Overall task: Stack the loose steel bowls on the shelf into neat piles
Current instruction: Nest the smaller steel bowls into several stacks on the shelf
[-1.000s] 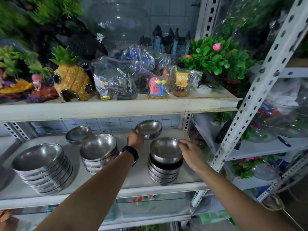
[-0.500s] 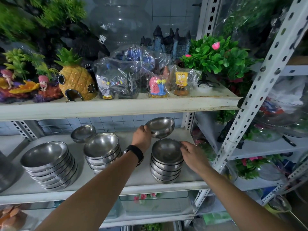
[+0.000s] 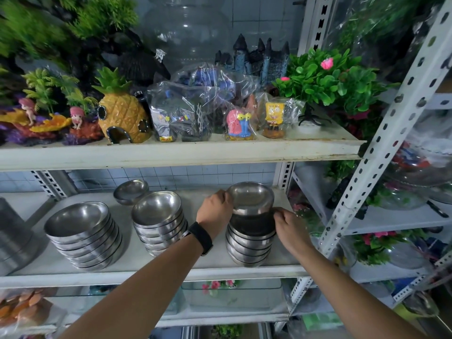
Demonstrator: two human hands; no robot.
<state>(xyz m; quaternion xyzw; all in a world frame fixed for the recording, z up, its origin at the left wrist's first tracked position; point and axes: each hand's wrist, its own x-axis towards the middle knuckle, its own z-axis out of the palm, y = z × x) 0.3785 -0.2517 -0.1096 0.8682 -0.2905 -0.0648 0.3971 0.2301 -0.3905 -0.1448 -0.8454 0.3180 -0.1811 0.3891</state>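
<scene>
Three piles of steel bowls stand on the white shelf [image 3: 151, 270]: a left pile [image 3: 83, 236], a middle pile [image 3: 159, 221] and a right pile [image 3: 249, 243]. My left hand [image 3: 215, 211] grips the left rim of a steel bowl [image 3: 252, 196] held directly over the right pile. My right hand [image 3: 288, 223] pinches the right side of the pile's upper bowls, just under that bowl. One loose bowl [image 3: 130, 192] lies alone at the back of the shelf, behind the middle pile.
The upper shelf edge [image 3: 181, 152] hangs close above my hands, loaded with aquarium ornaments such as a pineapple house [image 3: 124, 118]. A slanted perforated upright [image 3: 376, 152] stands right of the piles. A grey cylinder [image 3: 12, 238] sits at the far left.
My left hand has carried the bowl from behind the right pile to directly over it and lowered it. My right hand stayed at the pile's right side.
</scene>
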